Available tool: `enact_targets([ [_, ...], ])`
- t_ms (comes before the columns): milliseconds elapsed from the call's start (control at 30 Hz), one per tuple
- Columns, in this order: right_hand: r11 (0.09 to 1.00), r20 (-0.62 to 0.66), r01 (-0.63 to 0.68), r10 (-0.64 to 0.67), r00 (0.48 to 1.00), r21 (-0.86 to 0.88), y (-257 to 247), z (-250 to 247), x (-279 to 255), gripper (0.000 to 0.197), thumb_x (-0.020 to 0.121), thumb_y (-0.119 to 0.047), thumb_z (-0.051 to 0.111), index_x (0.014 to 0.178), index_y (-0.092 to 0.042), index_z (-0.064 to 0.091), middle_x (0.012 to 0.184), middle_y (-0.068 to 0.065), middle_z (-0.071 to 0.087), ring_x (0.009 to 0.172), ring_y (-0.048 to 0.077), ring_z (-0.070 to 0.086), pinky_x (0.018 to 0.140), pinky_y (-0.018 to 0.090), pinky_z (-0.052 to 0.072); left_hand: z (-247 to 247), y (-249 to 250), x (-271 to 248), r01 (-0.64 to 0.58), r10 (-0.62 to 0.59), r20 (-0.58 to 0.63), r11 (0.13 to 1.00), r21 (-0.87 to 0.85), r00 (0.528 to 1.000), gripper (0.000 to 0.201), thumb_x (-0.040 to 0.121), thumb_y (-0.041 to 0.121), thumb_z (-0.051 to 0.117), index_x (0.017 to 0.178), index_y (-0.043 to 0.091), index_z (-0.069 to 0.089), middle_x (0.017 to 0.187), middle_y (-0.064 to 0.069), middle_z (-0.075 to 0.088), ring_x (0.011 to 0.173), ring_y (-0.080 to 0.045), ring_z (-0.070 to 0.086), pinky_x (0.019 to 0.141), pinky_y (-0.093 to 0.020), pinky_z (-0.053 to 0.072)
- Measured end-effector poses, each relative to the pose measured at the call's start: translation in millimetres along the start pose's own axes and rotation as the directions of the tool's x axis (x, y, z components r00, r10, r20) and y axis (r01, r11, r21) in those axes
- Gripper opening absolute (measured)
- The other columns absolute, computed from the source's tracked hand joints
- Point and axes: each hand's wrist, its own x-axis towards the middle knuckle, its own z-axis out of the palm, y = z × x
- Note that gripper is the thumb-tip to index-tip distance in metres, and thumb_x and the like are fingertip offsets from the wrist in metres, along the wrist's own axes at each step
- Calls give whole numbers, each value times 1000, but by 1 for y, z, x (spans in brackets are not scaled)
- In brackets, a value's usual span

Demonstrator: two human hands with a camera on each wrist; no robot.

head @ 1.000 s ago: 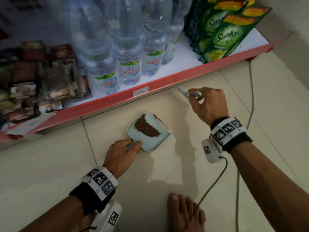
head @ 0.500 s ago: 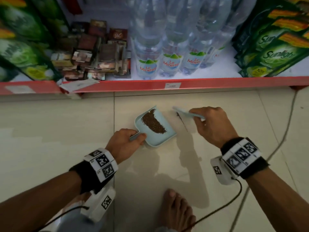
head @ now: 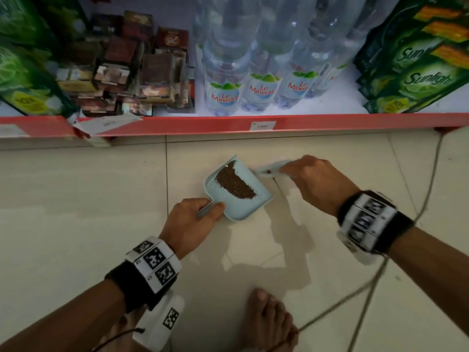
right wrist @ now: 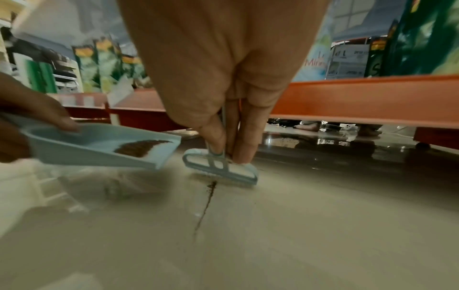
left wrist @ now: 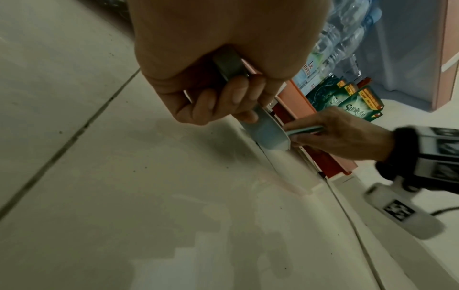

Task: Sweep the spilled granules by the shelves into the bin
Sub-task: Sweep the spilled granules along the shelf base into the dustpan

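A pale blue dustpan (head: 243, 208) sits tilted on the cream floor, with a heap of brown granules (head: 234, 184) inside it. My left hand (head: 193, 219) grips its grey handle (left wrist: 229, 65). My right hand (head: 312, 179) pinches a small pale blue brush (right wrist: 221, 168), whose bristles touch the floor just right of the pan's (right wrist: 99, 145) open edge. A thin line of granules (right wrist: 207, 202) lies in the tile joint in front of the brush. No bin is in view.
A red-edged bottom shelf (head: 253, 123) runs across just beyond the pan, holding water bottles (head: 253, 80), green detergent pouches (head: 418, 72) and small boxes (head: 132, 72). My bare foot (head: 269, 323) stands behind, and a cord (head: 375, 280) trails over the floor at right.
My right hand has drawn the brush from near the shelf edge in toward the pan's open edge. My left hand keeps hold of the pan; my head has turned to face the shelf.
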Motion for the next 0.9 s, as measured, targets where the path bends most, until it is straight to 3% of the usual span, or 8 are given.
enact_targets([
  [100,1000,-57,8,-7,998,16,9,-21,-14,29,87,6,60,111,-7,71,97,18,73,84,39,67,73,47,57,-6,-8,0,-14,15,25,999,-33,1000,34,87,49,61,64,25,67,42,13,51,43,-4,46,54,-28,40],
  [167,998,-85,-44,41,996,-38,15,-31,1,29,88,4,57,111,-9,69,98,20,72,88,39,67,75,47,56,-8,-15,0,-10,11,30,1000,-20,999,33,86,51,60,65,27,67,42,13,52,41,-2,46,53,-27,40],
  [300,994,-25,-89,88,996,-61,11,-27,42,51,92,-1,43,137,-23,54,129,16,62,117,34,59,94,43,49,-11,-24,-3,-17,18,34,1000,-20,999,31,90,45,62,66,27,67,42,13,52,41,-1,45,53,-25,40],
  [400,997,45,-53,55,997,-47,-5,-15,53,65,86,11,43,140,-24,53,140,8,58,120,31,59,99,42,49,-14,-25,-5,-34,35,55,999,-18,998,30,90,45,62,69,25,68,42,11,52,41,-1,46,50,-24,39],
  [600,997,176,-25,37,984,-66,8,-2,-4,58,84,8,47,132,-22,60,121,15,64,105,37,61,93,42,49,-15,-29,-9,-16,18,59,999,-34,998,31,90,44,62,67,25,67,41,12,51,40,-1,44,52,-25,39],
  [700,999,50,24,-23,998,-21,14,-6,-29,52,78,18,58,119,-11,70,112,17,70,95,38,68,84,46,57,-13,-29,-11,-1,4,62,999,-46,998,30,90,44,62,67,24,67,41,12,50,41,-2,44,53,-25,40],
  [800,999,-123,-1,6,992,45,16,-8,-16,44,84,14,57,119,-9,70,121,14,69,106,34,68,95,45,54,-10,-28,-11,2,1,71,999,-46,997,32,90,45,62,66,23,66,41,12,49,42,-3,44,53,-26,40],
  [900,996,-160,-65,73,984,56,11,-7,12,53,80,14,52,126,-10,66,130,11,64,112,33,65,98,43,51,-8,-26,-12,-4,6,89,1000,-22,996,32,90,45,61,66,24,66,41,10,49,40,-4,44,52,-27,39],
])
